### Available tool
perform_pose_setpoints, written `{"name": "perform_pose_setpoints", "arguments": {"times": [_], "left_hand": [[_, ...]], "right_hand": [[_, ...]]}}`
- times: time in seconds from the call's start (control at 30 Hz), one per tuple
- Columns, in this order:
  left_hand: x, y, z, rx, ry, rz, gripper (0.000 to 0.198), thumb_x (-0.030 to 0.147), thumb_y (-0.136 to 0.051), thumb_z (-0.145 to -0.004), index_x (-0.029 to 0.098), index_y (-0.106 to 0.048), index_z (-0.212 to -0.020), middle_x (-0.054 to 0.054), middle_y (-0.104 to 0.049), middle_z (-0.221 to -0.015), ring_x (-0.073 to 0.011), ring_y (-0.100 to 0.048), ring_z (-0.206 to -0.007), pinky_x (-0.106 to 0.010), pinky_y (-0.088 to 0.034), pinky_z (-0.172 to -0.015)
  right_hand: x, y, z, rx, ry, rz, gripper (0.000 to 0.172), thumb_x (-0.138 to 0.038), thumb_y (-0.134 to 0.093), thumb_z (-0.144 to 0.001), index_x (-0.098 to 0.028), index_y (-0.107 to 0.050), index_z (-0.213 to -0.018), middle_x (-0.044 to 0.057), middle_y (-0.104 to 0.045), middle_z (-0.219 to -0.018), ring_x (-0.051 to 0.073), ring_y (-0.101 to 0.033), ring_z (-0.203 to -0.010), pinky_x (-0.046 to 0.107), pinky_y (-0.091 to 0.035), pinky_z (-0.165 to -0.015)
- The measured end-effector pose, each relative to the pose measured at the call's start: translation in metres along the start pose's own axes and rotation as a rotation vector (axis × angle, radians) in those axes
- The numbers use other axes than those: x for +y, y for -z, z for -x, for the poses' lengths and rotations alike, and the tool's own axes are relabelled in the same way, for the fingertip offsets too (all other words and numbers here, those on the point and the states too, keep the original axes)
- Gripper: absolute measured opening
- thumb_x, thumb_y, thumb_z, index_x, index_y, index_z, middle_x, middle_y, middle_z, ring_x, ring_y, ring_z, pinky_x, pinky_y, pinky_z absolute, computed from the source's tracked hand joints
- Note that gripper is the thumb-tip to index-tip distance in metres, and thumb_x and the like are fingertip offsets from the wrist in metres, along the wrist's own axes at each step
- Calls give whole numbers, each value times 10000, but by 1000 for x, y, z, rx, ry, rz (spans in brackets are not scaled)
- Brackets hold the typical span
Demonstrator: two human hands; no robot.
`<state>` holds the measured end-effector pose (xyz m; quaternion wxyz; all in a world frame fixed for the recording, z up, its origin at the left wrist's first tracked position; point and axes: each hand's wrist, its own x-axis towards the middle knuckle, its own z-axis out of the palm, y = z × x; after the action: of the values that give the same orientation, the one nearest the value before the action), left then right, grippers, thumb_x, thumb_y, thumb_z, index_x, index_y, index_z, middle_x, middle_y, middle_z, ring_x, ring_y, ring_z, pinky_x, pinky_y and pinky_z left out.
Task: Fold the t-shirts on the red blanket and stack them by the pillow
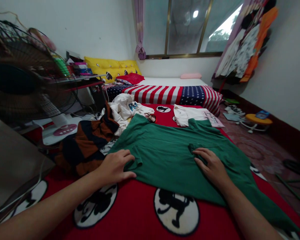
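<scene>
The left hand (115,166) is held open against a sleeve of the green T-shirt (170,156); the right hand (211,165) is curved over a fold, its grip unclear. The shirt is spread on a red bedspread (140,213), with a black-and-orange striped garment (86,143) heaped beside it.

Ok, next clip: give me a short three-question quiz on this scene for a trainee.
1. True or false: the person's left hand is on the short sleeve of the green T-shirt.
2. Multiple choice: what lies under the T-shirt? A: a red blanket with round black-and-white cartoon prints; B: a bare wooden board; C: a green towel.
3. Short answer: which flag does the red-and-white striped bedding beyond the blanket resemble?

Key: 1 true; 2 A; 3 the United States flag.
</scene>
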<state>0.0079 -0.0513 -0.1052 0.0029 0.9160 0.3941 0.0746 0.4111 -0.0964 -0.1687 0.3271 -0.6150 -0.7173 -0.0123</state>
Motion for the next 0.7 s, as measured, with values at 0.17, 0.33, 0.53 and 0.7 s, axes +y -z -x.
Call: {"name": "perform_pose_setpoints", "arguments": {"times": [0.17, 0.33, 0.53, 0.7], "left_hand": [[-14, -11, -2, 23, 62, 160, 199, 338, -503, -904, 229, -666, -935, -32, -665, -969, -191, -620, -946, -272, -457, -789], [-40, -3, -13, 69, 310, 395, 277, 396, -469, -858, 187, -649, -871, -26, -707, -820, -193, -656, -786, -263, -468, -704], [-74, 5, -20, 158, 489, 183, 351, 371, -492, -798, 178, -674, -1028, -77, -729, -886, -251, -679, -835, -301, -482, -731], [-64, 16, -21, 109, 583, -58, 418, 321, -497, -836, 229, -597, -1231, -78, -713, -1007, -278, -672, -881, -345, -499, -733]], "right_hand": [[1, 0, 0, -2, 6, 5, 272, -367, -512, -887, -226, -666, -1060, 84, -628, -1142, 253, -577, -1058, 427, -461, -933], [3, -1, 0, -7, 23, 1, 276, -371, -510, -897, -216, -662, -1069, 87, -625, -1139, 249, -577, -1059, 426, -457, -943], [2, -1, 0, -2, 9, -5, 269, -372, -516, -895, -223, -661, -1065, 82, -628, -1143, 254, -576, -1066, 427, -456, -942], [1, 0, 0, -6, 3, -13, 274, -370, -518, -894, -216, -661, -1070, 87, -627, -1143, 254, -577, -1057, 436, -456, -941]]}}
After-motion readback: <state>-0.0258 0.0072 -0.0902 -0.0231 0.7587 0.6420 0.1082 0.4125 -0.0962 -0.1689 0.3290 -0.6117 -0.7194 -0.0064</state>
